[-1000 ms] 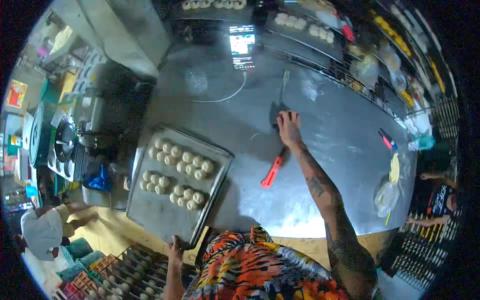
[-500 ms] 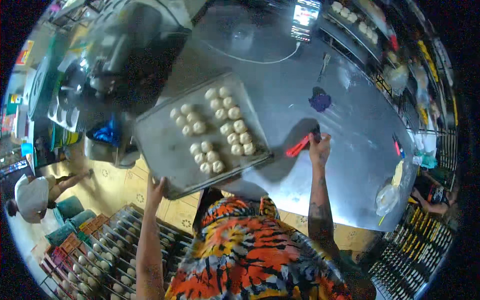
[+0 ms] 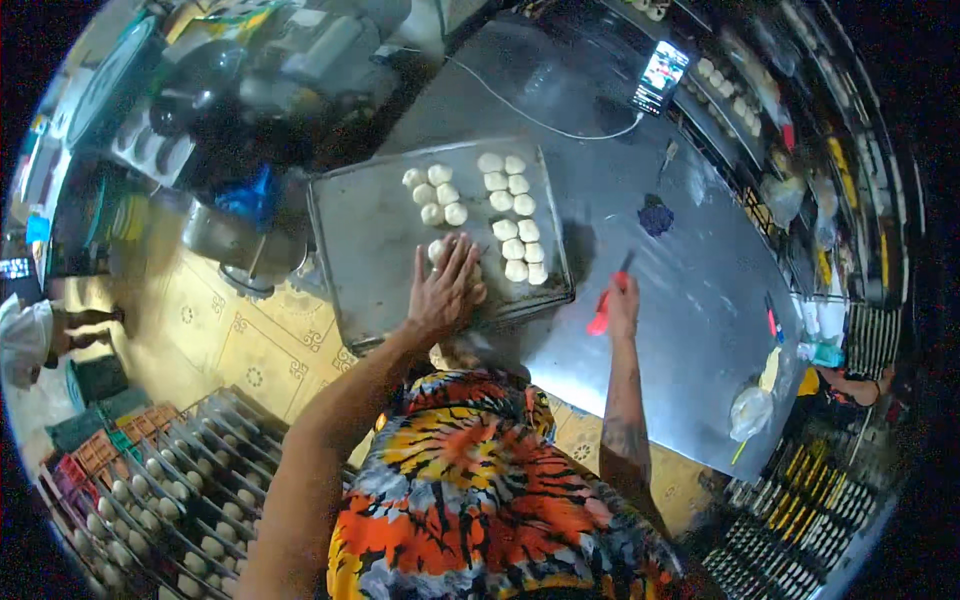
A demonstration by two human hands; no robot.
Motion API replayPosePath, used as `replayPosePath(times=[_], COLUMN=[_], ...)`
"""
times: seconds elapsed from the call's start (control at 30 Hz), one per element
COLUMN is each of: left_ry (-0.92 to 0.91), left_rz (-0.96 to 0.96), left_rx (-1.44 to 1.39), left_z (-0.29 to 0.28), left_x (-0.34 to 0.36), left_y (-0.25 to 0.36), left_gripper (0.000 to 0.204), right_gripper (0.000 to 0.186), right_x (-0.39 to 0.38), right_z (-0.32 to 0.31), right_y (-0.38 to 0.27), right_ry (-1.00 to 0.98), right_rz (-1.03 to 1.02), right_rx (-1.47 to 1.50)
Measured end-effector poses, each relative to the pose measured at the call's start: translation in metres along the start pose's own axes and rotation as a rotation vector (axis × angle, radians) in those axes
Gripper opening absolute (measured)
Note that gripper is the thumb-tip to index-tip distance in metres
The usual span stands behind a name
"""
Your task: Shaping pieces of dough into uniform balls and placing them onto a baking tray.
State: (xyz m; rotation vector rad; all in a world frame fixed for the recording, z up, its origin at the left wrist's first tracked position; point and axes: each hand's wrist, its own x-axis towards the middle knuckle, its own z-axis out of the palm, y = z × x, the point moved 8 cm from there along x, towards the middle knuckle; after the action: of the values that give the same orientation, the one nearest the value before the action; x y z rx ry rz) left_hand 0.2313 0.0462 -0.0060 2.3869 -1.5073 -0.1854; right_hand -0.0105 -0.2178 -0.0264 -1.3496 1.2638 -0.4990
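Observation:
My left hand (image 3: 447,290) lies flat, fingers stretched, over a group of pale dough balls and covers most of them. One dough ball (image 3: 437,252) shows beside its fingers. Beneath is a large dark metal baking tray (image 3: 365,255), holding several dough clusters. One cluster (image 3: 435,195) sits beyond the hand; two more (image 3: 508,183) (image 3: 518,250) line the tray's right side. My right hand (image 3: 622,305) is closed around a red-handled tool (image 3: 601,314) with a thin dark end, above the table right of the tray. Its exact kind is unclear.
The metal table (image 3: 680,330) carries a phone (image 3: 660,78) on a white cable, a purple lump (image 3: 655,216) and a plastic bag (image 3: 752,412). A rack of dough balls (image 3: 190,490) stands at lower left, near a metal pot (image 3: 215,235). A person (image 3: 840,385) is at far right.
My left hand has left the tray's near left corner and now rests on the dough. The tray sits straighter and further right. My right hand still holds the red-handled tool, slightly further left.

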Motion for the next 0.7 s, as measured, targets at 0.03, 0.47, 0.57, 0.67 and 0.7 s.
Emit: replayPosePath(times=[0.03, 0.47, 0.57, 0.67, 0.7], left_ry=[0.036, 0.214, 0.235, 0.222, 0.202], left_rz=[-0.03, -0.214, -0.17, -0.157, -0.153], left_rx=[-0.018, -0.197, -0.248, -0.281, -0.287], left_z=[-0.002, -0.014, -0.018, -0.015, -0.012], left_x=[-0.001, -0.023, -0.022, -0.021, -0.021], left_y=[-0.001, -0.01, -0.012, -0.016, -0.017], left_gripper=[0.068, 0.071, 0.062, 0.056, 0.052], right_gripper=[0.012, 0.041, 0.049, 0.052, 0.053], right_x=[-0.02, -0.124, -0.12, -0.104, -0.097], right_z=[0.02, 0.186, 0.209, 0.241, 0.252], right_y=[-0.005, -0.033, -0.035, -0.024, -0.023], right_ry=[-0.084, -0.544, -0.484, -0.393, -0.317], right_rz=[0.003, -0.371, -0.653, -0.846, -0.947], right_rx=[-0.082, -0.333, -0.482, -0.612, -0.681])
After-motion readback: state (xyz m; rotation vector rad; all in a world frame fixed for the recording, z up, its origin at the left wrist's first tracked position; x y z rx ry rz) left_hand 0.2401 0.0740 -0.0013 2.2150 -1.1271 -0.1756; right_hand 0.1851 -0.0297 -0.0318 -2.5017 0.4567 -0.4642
